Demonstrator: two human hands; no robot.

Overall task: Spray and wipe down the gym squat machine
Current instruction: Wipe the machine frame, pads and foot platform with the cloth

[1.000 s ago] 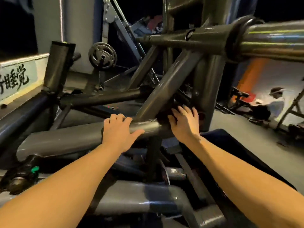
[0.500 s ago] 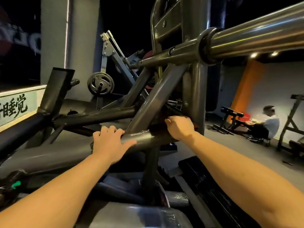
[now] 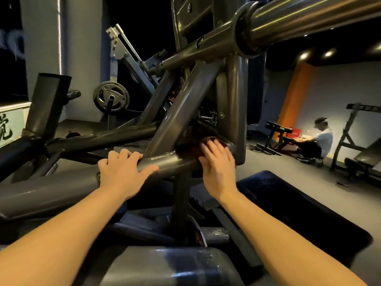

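Note:
The squat machine's dark grey frame fills the view, its diagonal tube point(image 3: 185, 112) meeting a horizontal tube point(image 3: 171, 162) at a weld in the centre. My left hand point(image 3: 123, 172) grips the horizontal tube just left of the weld, fingers over the top and thumb along the front. My right hand point(image 3: 218, 166) lies with spread fingers on a dark reddish cloth point(image 3: 186, 148), pressing it onto the joint right of the weld. Most of the cloth is in shadow. No spray bottle is in view.
A chrome weight sleeve point(image 3: 309, 21) juts out overhead at the upper right. A weight plate point(image 3: 111, 98) hangs on a peg behind the frame. A black foot pad point(image 3: 299, 213) lies at the lower right. A person point(image 3: 321, 139) sits at the far right by benches.
The view has tilted up and moved closer. My right hand has opened its fingers and slid the cloth along the joint. My left hand keeps its hold on the tube.

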